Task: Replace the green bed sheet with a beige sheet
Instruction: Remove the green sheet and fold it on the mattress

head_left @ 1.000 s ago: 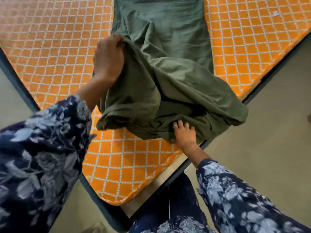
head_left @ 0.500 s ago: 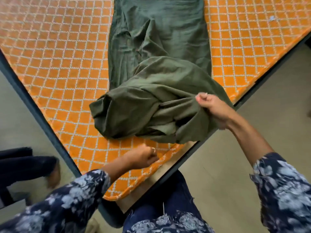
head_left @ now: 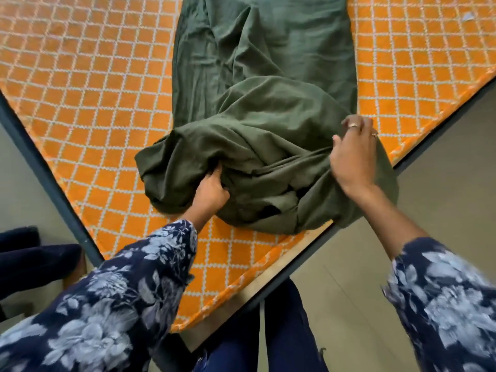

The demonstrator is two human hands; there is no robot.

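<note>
between both hands, a bunched green sheet (head_left: 257,146) lies on an orange mattress (head_left: 88,103). left hand (head_left: 212,193) grips its near folds; right hand (head_left: 354,157) clutches its right edge.

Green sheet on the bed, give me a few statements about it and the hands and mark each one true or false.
1. The green sheet lies bunched in a strip on the orange mattress. True.
2. The left hand grips the sheet's near bunch. True.
3. The right hand hangs free above the floor. False: it holds the sheet at the mattress edge.
4. A beige sheet is spread on the mattress. False: none is in view.
5. The right hand wears rings. True.
</note>
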